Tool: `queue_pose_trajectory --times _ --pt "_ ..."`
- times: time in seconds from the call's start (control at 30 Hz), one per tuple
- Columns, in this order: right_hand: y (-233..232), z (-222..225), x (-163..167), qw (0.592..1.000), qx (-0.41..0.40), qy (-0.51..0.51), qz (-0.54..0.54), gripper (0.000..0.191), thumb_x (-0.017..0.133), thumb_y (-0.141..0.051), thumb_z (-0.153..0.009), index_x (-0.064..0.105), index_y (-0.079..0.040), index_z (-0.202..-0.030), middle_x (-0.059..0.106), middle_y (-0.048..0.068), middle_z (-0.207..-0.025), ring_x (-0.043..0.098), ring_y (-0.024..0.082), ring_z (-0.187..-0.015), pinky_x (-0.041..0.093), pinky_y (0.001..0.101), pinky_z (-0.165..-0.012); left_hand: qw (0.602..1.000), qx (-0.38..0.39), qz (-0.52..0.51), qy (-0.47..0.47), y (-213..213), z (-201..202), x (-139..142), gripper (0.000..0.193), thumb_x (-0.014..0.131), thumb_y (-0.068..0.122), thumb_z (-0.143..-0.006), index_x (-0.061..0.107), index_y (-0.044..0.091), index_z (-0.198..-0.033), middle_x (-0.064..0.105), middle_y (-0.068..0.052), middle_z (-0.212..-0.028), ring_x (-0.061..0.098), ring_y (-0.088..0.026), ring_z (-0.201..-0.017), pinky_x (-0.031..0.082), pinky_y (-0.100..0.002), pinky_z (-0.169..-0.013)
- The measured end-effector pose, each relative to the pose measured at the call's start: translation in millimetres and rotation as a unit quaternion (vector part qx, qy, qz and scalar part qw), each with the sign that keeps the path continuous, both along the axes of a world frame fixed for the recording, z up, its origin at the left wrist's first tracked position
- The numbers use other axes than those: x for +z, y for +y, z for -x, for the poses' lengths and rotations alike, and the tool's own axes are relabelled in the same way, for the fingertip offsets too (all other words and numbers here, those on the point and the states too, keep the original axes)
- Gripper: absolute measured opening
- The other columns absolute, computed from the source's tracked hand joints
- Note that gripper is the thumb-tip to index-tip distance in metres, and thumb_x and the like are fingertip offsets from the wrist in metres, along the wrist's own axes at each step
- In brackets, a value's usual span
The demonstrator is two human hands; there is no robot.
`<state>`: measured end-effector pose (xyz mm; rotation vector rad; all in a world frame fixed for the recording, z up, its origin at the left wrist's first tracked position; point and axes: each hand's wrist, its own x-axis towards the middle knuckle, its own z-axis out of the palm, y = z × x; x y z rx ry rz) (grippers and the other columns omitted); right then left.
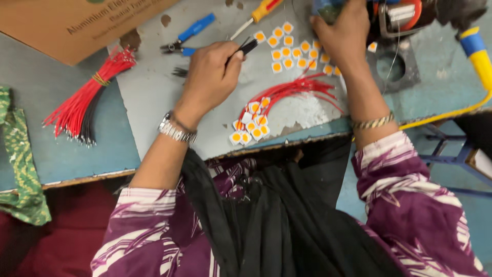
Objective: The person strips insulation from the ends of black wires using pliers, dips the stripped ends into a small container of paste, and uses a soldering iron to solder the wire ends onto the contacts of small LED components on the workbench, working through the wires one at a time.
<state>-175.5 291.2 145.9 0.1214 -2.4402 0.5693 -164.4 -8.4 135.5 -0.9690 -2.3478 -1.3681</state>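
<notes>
Surveying risks first, judged only. Worktop [154,102], a worn grey sheet with patchy coating, lay on a blue table. Cardboard box [77,20] overhung its far left corner; a nudge could send it onto the tools. Bundle of red and black wires [84,105], tied with a band, sat off the sheet's left edge with cut ends fanned toward the near edge; could snag on a passing sleeve. Soldering iron [479,56], yellow and blue handle, rested by the right edge with its yellow cord trailing along the near edge; could be dragged by the right forearm, a burn hazard if hot. Wired squares [251,123] lay close to the near edge; could be swept off by a wrist.

Materials and shapes:
- Left hand [212,69], over the far middle of the worktop, pinched shut on slim black tweezers [246,48], tips pointing right.
- Right hand [344,36], at the far edge, curled over something blue-green; grip not resolvable.
- Blue-handled pliers [187,38]: rubbery grips, dark metal jaws, near the far edge.
- Screwdriver [256,14]: yellow and red handle, thin shaft.
- Loose squares [287,48]: small, flat, white, each with an orange-yellow round centre, scattered between the two hands.
- Thin red leads [292,91]: glossy, curved, fanned toward the right.
</notes>
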Motion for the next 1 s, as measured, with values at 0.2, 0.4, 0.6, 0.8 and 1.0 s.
queue_pose_trajectory --times 0.2,0.4,0.6,0.8,1.0 --pt "-25 2 -3 0.964 0.242 0.042 0.099 0.085 0.082 0.008 -0.098 0.018 -0.007 -0.152 0.053 0.016 -0.138 0.065 0.031 -0.117 0.058 0.0354 -0.098 0.997 -0.011 -0.002 -0.082 -21 24 1 0.016 0.066 0.013 -0.097 0.072 -0.002 -0.094 0.063 -0.012 -0.073 0.052 -0.021 -0.057 0.038 -0.035 -0.054" --pt "-71 15 -27 0.941 0.318 -0.071 0.094 0.100 0.083 0.007 -0.091 0.012 -0.013 -0.159 0.053 0.012 -0.144 0.063 0.019 -0.089 0.055 0.0266 -0.075 0.986 -0.005 -0.014 -0.168 -55 37 -16 0.018 0.067 0.016 -0.097 0.075 0.000 -0.093 0.057 -0.005 -0.064 0.045 -0.010 -0.057 0.036 -0.031 -0.053" --pt "-67 8 -45 0.923 0.341 -0.135 0.117 0.109 0.080 0.011 -0.092 0.004 -0.021 -0.163 0.053 0.013 -0.147 0.063 0.017 -0.090 0.054 0.0249 -0.074 0.983 -0.019 0.010 -0.181 -45 42 -23 0.021 0.069 0.019 -0.094 0.071 0.001 -0.082 0.054 -0.009 -0.061 0.047 -0.016 -0.051 0.036 -0.034 -0.052" --pt "-79 15 -44 0.905 0.392 -0.124 0.110 0.116 0.079 0.013 -0.092 -0.002 -0.027 -0.164 0.051 0.014 -0.146 0.066 0.018 -0.098 0.054 0.0247 -0.077 0.995 -0.016 0.050 -0.089 -38 43 -26 0.030 0.071 0.019 -0.096 0.061 0.002 -0.073 0.051 -0.013 -0.062 0.051 -0.031 -0.055 0.036 -0.041 -0.054" --pt "-82 15 -41 0.865 0.428 -0.217 0.150 0.121 0.074 0.015 -0.089 -0.010 -0.030 -0.163 0.052 0.018 -0.148 0.065 0.021 -0.107 0.057 0.0271 -0.078 0.995 -0.014 0.070 -0.065 -38 42 -26 0.032 0.070 0.020 -0.095 0.058 0.004 -0.070 0.049 -0.012 -0.060 0.051 -0.032 -0.055 0.036 -0.043 -0.054"
